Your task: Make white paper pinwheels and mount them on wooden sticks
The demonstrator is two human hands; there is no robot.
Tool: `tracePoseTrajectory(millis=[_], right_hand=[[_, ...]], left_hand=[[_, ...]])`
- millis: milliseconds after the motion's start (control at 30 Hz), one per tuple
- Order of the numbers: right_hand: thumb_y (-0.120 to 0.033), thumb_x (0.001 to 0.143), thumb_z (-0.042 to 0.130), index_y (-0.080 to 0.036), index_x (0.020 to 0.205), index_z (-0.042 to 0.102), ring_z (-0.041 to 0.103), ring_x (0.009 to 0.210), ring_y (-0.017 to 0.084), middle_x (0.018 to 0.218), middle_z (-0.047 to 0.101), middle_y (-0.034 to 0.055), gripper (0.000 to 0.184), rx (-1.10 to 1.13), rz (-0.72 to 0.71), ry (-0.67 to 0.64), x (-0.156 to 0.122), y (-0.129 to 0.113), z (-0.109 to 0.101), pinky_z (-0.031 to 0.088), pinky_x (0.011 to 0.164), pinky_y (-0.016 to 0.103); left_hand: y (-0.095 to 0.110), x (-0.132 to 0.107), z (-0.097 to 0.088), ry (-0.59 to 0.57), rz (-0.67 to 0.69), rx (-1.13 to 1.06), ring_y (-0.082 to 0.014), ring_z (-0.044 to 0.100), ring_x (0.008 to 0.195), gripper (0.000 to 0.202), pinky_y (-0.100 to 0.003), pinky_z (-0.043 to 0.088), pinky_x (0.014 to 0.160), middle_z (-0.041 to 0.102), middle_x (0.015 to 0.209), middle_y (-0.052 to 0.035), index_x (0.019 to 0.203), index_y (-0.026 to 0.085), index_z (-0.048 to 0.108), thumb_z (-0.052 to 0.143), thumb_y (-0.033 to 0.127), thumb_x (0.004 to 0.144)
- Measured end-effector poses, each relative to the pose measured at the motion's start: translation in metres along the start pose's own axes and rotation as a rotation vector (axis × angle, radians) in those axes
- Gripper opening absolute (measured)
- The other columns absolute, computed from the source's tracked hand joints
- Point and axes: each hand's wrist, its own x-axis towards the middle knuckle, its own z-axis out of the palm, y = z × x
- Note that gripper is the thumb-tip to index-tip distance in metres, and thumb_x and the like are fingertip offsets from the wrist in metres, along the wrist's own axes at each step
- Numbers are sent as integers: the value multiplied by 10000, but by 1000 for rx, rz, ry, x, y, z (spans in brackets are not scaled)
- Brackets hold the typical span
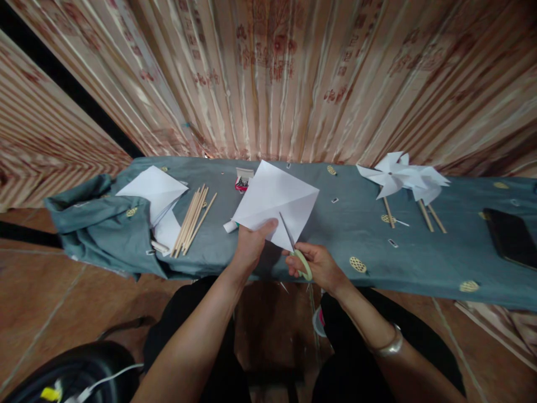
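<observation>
A square white sheet of paper [274, 193] with a fold line is held over the table, turned so a corner points at me. My left hand [251, 240] grips its lower left edge, thumb on top. In my right hand [316, 266] are scissors [302, 265] with pale green handles, fingers in the loops. Their blade lies over the paper near its lower corner. Behind the sheet, partly covered, are a small open red box [242, 182] of metal pins and a white tube [230, 225].
Several wooden sticks [193, 221] and more white paper [155, 190] lie left on the grey-green tablecloth [331, 224]. Paper pinwheels [403, 173] on sticks rest at the right, beside a dark phone [509, 238]. A patterned curtain [268, 78] hangs behind the table.
</observation>
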Motion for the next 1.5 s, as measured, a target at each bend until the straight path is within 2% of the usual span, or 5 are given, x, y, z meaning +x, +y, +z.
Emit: tracePoseTrajectory(millis=[500,767,1033,1333,1500], right_hand=[[-503,520,839,-157,661,630,471,429,63,490,580,-34,429,-15,-4,-3,1,2,-1,347,431,208],[-484,572,817,-172,876,633,549,499,96,569,616,-37,472,-76,32,-82,0,7,-5,422,489,225],[-444,595,825,-153,763,642,511,529,74,595,583,-35,383,-260,157,-176,-15,-14,-50,383,489,197],[-533,510,841,-193,829,668,575,576,124,676,669,9,497,-84,-240,447,-1,-23,-78,459,541,258],[-475,521,846,-199,856,668,561,560,122,643,668,-13,468,-102,-380,529,4,-26,-77,439,513,248]], left_hand=[[-2,1,-1,-7,11,1,-197,643,850,467,-342,477,849,725,968,-69,1035,150,675,771,214,583],[3,7,-2,64,0,-11,-236,654,904,530,-377,480,881,725,973,-72,1035,154,668,796,231,527],[19,13,-10,83,27,-78,-234,665,900,570,-369,495,865,729,982,-82,1066,166,663,809,203,516],[11,4,-15,-77,-144,42,-217,662,775,412,-361,500,805,738,858,-65,869,155,716,830,213,477],[9,-5,-11,-192,-275,113,-190,643,699,344,-333,491,744,732,775,-48,788,141,717,817,201,465]])
